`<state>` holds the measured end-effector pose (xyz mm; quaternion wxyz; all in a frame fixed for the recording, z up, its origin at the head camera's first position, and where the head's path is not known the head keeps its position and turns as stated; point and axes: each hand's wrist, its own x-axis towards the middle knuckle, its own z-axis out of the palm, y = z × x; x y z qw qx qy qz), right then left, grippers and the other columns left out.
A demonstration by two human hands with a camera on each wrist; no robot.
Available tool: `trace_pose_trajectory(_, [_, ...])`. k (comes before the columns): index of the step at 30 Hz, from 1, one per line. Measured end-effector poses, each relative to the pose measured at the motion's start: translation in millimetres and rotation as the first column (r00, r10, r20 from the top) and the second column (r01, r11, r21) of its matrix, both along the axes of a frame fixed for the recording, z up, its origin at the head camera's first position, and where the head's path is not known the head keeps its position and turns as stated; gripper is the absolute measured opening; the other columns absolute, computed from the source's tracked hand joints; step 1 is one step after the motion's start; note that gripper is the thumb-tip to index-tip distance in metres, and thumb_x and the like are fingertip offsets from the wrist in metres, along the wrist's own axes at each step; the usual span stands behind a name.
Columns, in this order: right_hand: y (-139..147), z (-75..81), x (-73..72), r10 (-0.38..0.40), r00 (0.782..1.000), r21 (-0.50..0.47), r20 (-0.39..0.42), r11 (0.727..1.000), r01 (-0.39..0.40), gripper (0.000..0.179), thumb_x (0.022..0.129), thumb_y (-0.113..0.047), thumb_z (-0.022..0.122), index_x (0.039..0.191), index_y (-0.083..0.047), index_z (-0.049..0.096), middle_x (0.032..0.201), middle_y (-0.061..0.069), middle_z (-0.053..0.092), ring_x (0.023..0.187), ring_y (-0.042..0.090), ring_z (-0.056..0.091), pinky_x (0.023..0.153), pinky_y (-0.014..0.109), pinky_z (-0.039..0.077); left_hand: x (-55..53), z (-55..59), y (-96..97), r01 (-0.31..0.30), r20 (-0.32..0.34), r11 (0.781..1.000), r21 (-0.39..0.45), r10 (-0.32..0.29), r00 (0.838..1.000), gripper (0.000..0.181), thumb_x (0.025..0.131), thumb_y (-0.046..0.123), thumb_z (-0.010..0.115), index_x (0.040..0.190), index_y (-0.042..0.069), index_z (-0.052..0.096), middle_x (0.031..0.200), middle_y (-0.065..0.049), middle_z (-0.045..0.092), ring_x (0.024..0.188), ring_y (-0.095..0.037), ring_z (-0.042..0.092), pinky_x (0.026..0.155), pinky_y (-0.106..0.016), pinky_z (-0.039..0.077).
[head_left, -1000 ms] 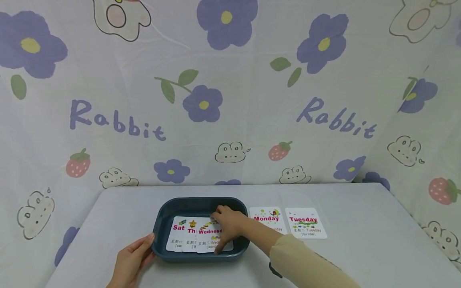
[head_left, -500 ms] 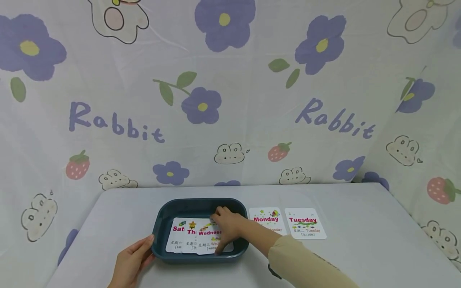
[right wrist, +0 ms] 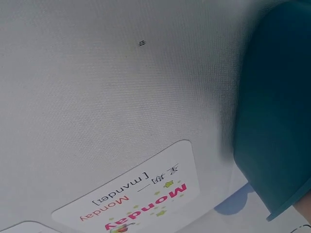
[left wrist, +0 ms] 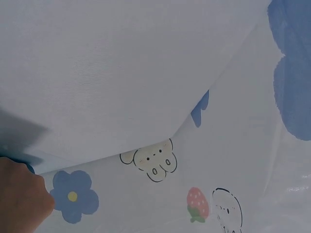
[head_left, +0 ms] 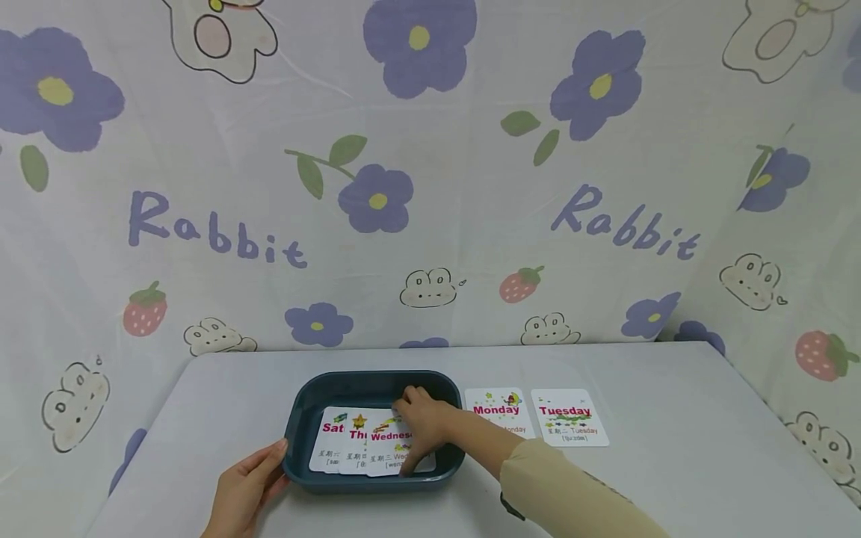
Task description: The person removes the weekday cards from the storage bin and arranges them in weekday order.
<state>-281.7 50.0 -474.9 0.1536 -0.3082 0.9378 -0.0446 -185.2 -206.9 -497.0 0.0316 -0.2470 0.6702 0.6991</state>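
A dark blue-green tray [head_left: 374, 486] stands on the table in the head view. My left hand [head_left: 242, 484] holds its left side, thumb at the wall. Inside lie overlapping weekday cards: one starting "Sat" [head_left: 327, 442], one starting "Th" [head_left: 353, 447], and the Wednesday card [head_left: 386, 454] on top. Reaching over the tray's right side, my right hand [head_left: 429, 424] grips the Wednesday card, thumb at its near edge and fingers toward its far edge. That hand covers the card's right part. The left wrist view catches part of my left hand [left wrist: 23, 194].
To the tray's right lie a Monday card [head_left: 498, 411], partly behind my right forearm, and a Tuesday card [head_left: 570, 417]. A white table [head_left: 679, 448] carries everything. Behind it hangs a patterned cloth [head_left: 464, 224] with flowers and rabbits.
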Motion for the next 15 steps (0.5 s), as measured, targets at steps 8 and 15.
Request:
trace_pose_trajectory(8, [2.2,0.6,1.5,0.002,1.000,-0.009,0.003,1.000,-0.002,0.097,0.055,-0.059,0.080,0.133,-0.013,0.045,0.115,0.000,0.042,0.103,0.013,0.037,0.091,0.029,0.048,-1.1,-2.6,2.1,-0.011,0.012,1.000,-0.008,0.011,1.000,0.075,0.078,0.043,0.071,0.128,-0.008,0.048,0.130,-0.023,0.050,0.082,-0.007,0.064,0.074,-0.025,0.055])
trace_pose_trajectory(15, [2.8,2.1,1.9,0.009,1.000,-0.022,0.003,1.000,-0.009,0.097,0.057,-0.059,0.079,0.135,-0.014,0.044,0.114,0.000,0.041,0.103,0.013,0.036,0.090,0.027,0.047,-0.9,-4.1,0.9,-0.010,0.001,1.000,0.008,0.010,1.000,0.078,0.076,0.043,0.072,0.129,-0.008,0.047,0.130,-0.022,0.051,0.084,-0.005,0.063,0.074,-0.025,0.055])
